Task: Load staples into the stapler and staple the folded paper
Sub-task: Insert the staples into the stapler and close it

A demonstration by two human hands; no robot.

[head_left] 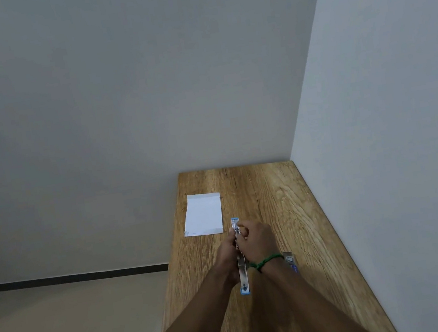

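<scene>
A blue-and-silver metal stapler [243,274], swung open into one long strip, was held above the light wooden bench [290,212], pointing away from the person. It was gripped from the left by the left hand [225,251], fingers curled round its body. The right hand [255,238] was closed over the far half, fingertips bunched at the open magazine channel. Whether a strip of staples was pinched there could not be told. The folded white paper [203,214] lay flat on the bench, just beyond and to the left of the stapler, untouched. A small blue-and-white box [289,259], probably of staples, was seen on the bench just behind the right wrist.

Loading was judged to be under way. A strip set crooked or upside down could be jammed once the lid is shut. With the stapler held in the air, a loose strip could be tipped out of the channel. Fingertips left in the channel could be nipped by the spring pusher, and the box could be knocked by the right forearm.
</scene>
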